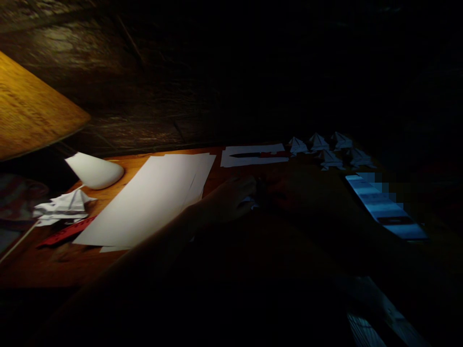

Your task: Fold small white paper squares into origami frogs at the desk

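Note:
My left hand (237, 195) is closed, its fingers curled round a small piece of folded paper (254, 205) near the middle of the table. Only a bit of that paper's pale edge shows below the fingers. Close against it, my right hand (287, 188) is in deep shadow, its fingers seeming bent in at the same paper. Most of the folded shape is hidden by the hands and the dark. Left of my hands lies a stack of white paper sheets (152, 197). Beyond them, a knife (260, 154) with a dark blade and red handle rests across a white paper piece (253, 163).
Several folded paper figures (329, 156) stand at the back right. A phone (387, 207) with a lit screen lies at the right. On the left are a lamp with a white base (96, 171) and a yellow shade (36, 111), another paper figure (68, 205) and a red ruler-like strip (67, 232).

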Tool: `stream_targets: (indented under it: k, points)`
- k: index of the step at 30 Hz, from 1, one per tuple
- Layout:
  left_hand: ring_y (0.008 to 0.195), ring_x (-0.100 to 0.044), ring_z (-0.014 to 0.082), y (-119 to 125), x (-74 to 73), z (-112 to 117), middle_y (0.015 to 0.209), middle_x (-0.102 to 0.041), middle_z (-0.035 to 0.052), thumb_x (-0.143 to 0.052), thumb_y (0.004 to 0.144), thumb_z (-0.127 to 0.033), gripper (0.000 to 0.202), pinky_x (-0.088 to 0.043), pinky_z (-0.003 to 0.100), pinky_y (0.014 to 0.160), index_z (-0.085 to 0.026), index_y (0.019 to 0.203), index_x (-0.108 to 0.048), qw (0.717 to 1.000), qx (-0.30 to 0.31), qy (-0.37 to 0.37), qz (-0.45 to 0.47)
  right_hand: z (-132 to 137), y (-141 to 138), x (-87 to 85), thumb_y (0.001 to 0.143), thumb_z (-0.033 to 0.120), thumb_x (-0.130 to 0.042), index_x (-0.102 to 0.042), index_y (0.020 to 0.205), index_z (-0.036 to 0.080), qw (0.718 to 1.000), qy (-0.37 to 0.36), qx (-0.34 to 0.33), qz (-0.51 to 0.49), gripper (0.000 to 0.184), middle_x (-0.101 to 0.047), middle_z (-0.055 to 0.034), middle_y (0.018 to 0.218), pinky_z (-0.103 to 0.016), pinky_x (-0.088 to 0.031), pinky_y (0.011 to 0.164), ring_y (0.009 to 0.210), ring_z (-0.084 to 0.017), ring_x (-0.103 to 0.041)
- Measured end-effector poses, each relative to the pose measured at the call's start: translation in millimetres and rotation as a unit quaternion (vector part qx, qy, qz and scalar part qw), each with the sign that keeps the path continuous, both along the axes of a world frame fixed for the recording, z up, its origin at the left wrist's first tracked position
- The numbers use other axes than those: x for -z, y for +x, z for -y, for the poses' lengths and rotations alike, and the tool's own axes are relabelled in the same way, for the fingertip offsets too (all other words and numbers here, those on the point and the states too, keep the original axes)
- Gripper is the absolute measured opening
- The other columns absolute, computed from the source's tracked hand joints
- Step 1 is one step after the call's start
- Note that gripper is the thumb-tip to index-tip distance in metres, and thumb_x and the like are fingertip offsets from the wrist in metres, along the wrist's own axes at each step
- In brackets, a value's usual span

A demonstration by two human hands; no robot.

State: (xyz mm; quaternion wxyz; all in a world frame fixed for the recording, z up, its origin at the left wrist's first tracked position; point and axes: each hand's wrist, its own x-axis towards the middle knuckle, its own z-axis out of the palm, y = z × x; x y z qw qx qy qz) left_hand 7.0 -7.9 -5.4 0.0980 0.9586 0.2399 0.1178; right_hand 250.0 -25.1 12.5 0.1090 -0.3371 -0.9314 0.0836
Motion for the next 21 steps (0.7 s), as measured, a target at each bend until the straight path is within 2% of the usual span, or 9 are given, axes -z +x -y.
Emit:
stream_targets:
  k: [4,7,13,21]
  points:
    - [0.108,-0.058,0.0251,-0.7,2.4,-0.8,0.12,-0.059,0.0106,-0.053,0.091,-0.022,0.012,-0.047,0.041,0.095,-0.018,0.103,-0.054,1.0,-0.003,-0.004,-0.004,0.5,-0.2,0.0,0.088,0.014,-0.058,-0.076,0.088,0.017,1.0,0.011,-0.004,-0.002,0.018,-0.071,-0.0075,0.106,-0.031,-0.041,0.075,0.088,-0.018,-0.061]
    - [0.111,-0.058,0.0257,-1.9,5.6,-2.2,0.122,-0.059,0.0105,-0.054,0.091,-0.022,0.012,-0.047,0.042,0.098,-0.019,0.103,-0.054,1.0,-0.001,-0.005,0.007,1.4,-0.6,-0.9,0.088,0.016,-0.058,-0.077,0.089,0.016,1.0,0.013,0.001,0.002,0.018,-0.07,-0.0092,0.109,-0.032,-0.041,0.076,0.093,-0.02,-0.061]
    - [0.115,-0.058,0.0283,-2.6,6.2,-1.0,0.128,-0.059,0.0143,-0.054,0.092,-0.022,0.016,-0.047,0.045,0.099,-0.017,0.107,-0.055,1.0,-0.005,-0.001,0.01,3.5,-2.2,-7.4,0.089,0.017,-0.058,-0.078,0.09,0.019,0.999,0.018,0.016,0.04,0.02,-0.071,-0.0073,0.105,-0.034,-0.04,0.076,0.092,-0.021,-0.061]
    - [0.115,-0.057,0.0282,-2.3,5.0,-0.3,0.124,-0.061,0.0133,-0.054,0.094,-0.024,0.014,-0.045,0.046,0.102,-0.017,0.105,-0.057,1.0,-0.02,-0.001,-0.014,2.7,-4.1,-6.8,0.091,0.019,-0.055,-0.078,0.094,0.018,0.997,0.008,0.025,0.072,0.023,-0.071,-0.0085,0.105,-0.036,-0.041,0.079,0.092,-0.022,-0.061]
